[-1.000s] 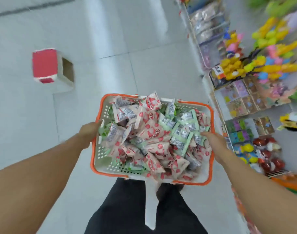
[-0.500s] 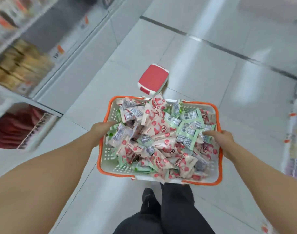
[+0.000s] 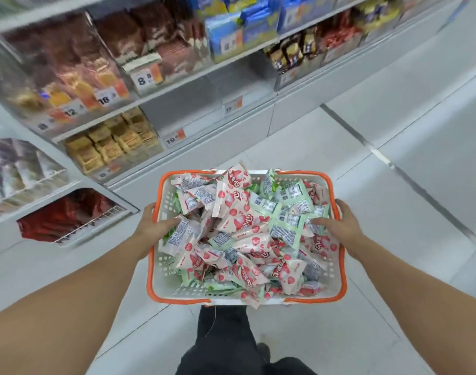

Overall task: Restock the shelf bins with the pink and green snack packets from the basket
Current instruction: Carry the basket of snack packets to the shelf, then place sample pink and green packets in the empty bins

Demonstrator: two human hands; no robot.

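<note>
**Basket arriving at the shelves**

While both thumbs are hooking over the orange rim, the fingers are curling under it on the outside, hidden, so I cannot tell their spread. The left hand (image 3: 157, 226) and right hand (image 3: 337, 226) are gripping opposite sides of the basket (image 3: 247, 300), likely to be keeping the heaped load level. Pink packets (image 3: 239, 217) and green packets (image 3: 288, 226) are all lying inside it; the shelf (image 3: 193, 123) is standing just ahead, with nothing restocked yet.

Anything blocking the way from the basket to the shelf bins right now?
Nothing visible does. Both hands, left hand and right hand, hold the basket over open floor; the shelf bins stand ahead to the left.
</note>
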